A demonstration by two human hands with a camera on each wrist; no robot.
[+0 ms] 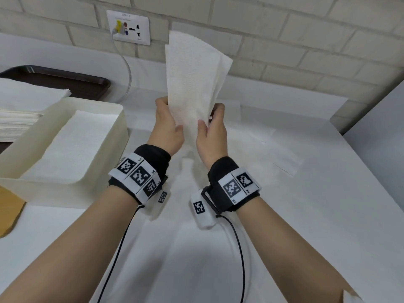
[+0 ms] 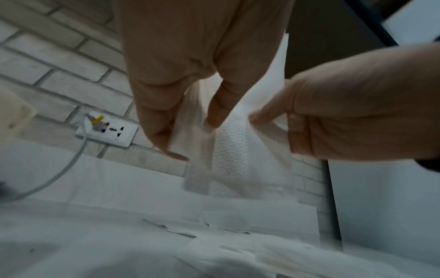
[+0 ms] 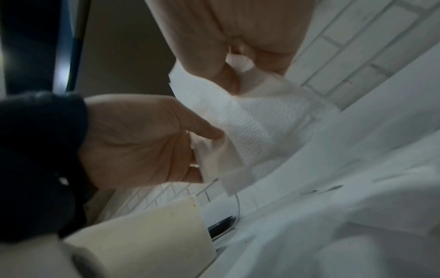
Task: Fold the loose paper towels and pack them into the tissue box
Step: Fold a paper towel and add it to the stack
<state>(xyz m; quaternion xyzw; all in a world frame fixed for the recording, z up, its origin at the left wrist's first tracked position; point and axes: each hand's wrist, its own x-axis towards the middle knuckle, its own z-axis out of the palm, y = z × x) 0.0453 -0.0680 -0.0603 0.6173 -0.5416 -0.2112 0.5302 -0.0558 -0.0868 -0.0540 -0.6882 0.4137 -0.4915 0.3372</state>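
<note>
The paper towel (image 1: pixel 192 84) was white, embossed with a fine dimpled pattern, and stood upright in the air above the table, folded lengthwise into a tall narrow panel with a second layer fanning out behind its right edge. Its top reached up in front of the brick wall (image 1: pixel 284 40); its lower end hung down between the two hands. In the left wrist view the towel (image 2: pixel 238 150) showed loose flaps hanging below the fingers, one narrow strip lying over a wider sheet.

The left hand (image 1: pixel 167 125) gripped the towel's left edge, thumb in front and fingers curled behind. The right hand (image 1: pixel 211 130) pinched the right edge, its thumb pressed on the front face and its fingers wrapped behind. The right wrist view showed the same hold, with the right hand's fingers (image 3: pixel 214 75) closed on the paper.

Just left of the hands stood the cream tissue box (image 1: pixel 118 119), open at the top, with a flat white towel (image 1: pixel 72 145) lying inside. Farther left a stack of towels (image 1: pixel 26 106) rested on a dark tray (image 1: pixel 87 79). More loose sheets (image 1: pixel 273 149) lay flat on the white table (image 1: pixel 328 215) beneath and to the right of the hands. A wall socket (image 1: pixel 129 27) with a cable plugged in sat on the wall behind.
</note>
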